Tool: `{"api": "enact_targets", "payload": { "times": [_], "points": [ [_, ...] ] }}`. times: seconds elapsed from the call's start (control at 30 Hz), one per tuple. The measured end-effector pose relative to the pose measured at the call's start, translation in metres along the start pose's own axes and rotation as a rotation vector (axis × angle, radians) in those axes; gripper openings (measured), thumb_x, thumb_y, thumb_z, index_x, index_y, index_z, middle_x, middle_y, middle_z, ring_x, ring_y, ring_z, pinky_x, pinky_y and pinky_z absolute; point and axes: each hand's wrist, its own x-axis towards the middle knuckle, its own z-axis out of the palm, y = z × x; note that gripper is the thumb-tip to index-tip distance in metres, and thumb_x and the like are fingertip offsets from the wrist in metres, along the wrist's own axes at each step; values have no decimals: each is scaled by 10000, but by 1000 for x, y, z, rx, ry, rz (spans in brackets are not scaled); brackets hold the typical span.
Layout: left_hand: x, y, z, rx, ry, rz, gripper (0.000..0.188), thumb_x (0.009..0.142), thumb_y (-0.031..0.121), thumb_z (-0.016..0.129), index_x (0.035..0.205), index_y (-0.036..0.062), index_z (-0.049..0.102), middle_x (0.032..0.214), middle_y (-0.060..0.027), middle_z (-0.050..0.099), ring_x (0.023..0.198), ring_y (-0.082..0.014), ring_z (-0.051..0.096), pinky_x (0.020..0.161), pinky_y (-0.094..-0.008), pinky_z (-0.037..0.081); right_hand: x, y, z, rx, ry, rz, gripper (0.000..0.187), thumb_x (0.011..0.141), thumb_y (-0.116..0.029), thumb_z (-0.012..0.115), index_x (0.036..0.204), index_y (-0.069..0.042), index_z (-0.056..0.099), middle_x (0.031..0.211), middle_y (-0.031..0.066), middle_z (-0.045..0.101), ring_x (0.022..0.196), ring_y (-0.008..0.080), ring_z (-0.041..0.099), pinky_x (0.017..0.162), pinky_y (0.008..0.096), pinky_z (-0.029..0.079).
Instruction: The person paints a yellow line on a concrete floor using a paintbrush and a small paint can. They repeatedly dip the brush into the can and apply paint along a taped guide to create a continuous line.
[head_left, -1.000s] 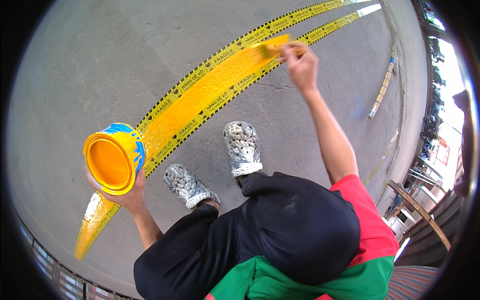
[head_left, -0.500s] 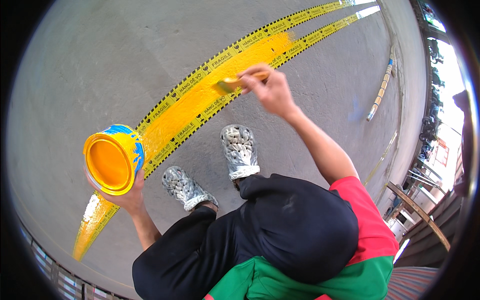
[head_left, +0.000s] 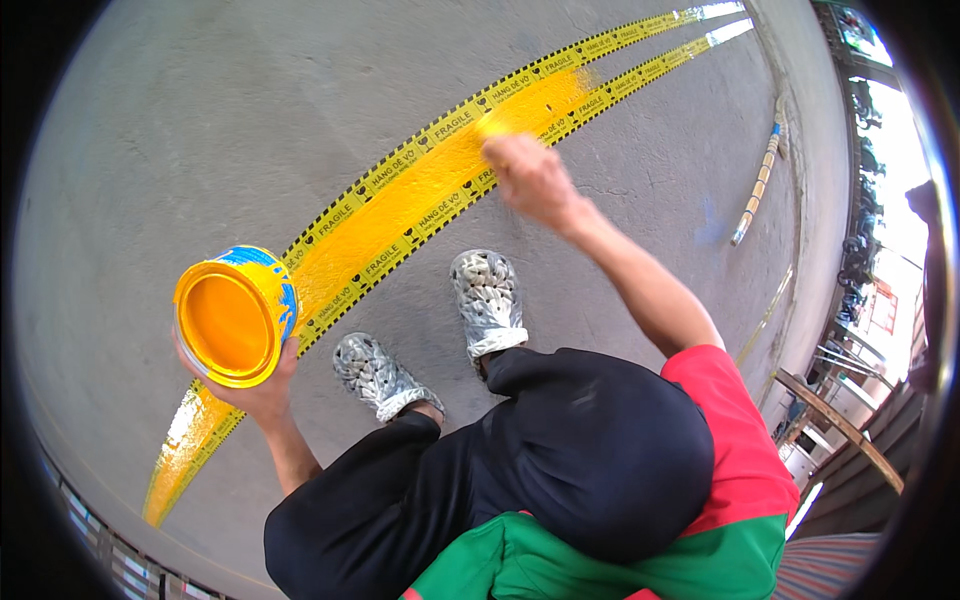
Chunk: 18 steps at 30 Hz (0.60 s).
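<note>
Yellow paint can (head_left: 232, 318) in left hand (head_left: 262, 392)

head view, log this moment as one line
left hand: holds paint can | right hand: over yellow stripe, brush hidden | stripe between tape on concrete

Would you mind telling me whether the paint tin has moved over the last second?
No. The paint tin in the left hand sits at the same spot beside the taped yellow stripe.
</note>
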Motion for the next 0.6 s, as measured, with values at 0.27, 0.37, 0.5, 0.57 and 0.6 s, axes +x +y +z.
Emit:
{"api": "enact_targets", "payload": {
  "times": [0.27, 0.37, 0.5, 0.57, 0.6],
  "points": [
    [25, -6, -14, -5, -8, 12, 1160, 569, 268, 957, 1512, 19, 328, 1436, -146, 508, 1321, -294, 539, 1145, -422, 416, 6, 7, -19, 658, 146, 783, 205, 991, -156, 652, 1092, 11, 714, 926, 116, 762, 796, 180, 759, 689, 261, 604],
    [35, -3, -27, -60, -5, -42, 1152, 567, 251, 959, 1509, 18, 338, 1432, -143, 512, 1311, -282, 547, 1131, -412, 428, 11, 78, -67, 203, 362, 706, 214, 990, -181, 658, 1098, -6, 716, 928, 134, 768, 785, 185, 766, 683, 277, 608],
    [41, -5, -29, -76, 60, -33, 1131, 579, 238, 954, 1507, 19, 347, 1419, -129, 520, 1307, -262, 548, 1122, -407, 431, 14, 140, -113, 49, 478, 631, 216, 989, -200, 657, 1092, -18, 709, 913, 146, 770, 749, 181, 763, 649, 292, 605],
    [39, -5, -25, 23, 104, -32, 1081, 584, 217, 946, 1487, 20, 385, 1406, -126, 528, 1306, -263, 548, 1116, -399, 432, 16, 149, -107, -100, 356, 555, 201, 988, -195, 656, 1074, -19, 703, 905, 144, 770, 732, 181, 761, 615, 299, 600],
    [39, -4, -22, 86, 131, -13, 1073, 582, 209, 945, 1482, 20, 393, 1403, -127, 531, 1305, -264, 549, 1114, -396, 432, 17, 149, -101, -186, 296, 577, 195, 988, -192, 655, 1066, -19, 700, 901, 143, 771, 723, 181, 759, 598, 303, 597]
  ]
}}
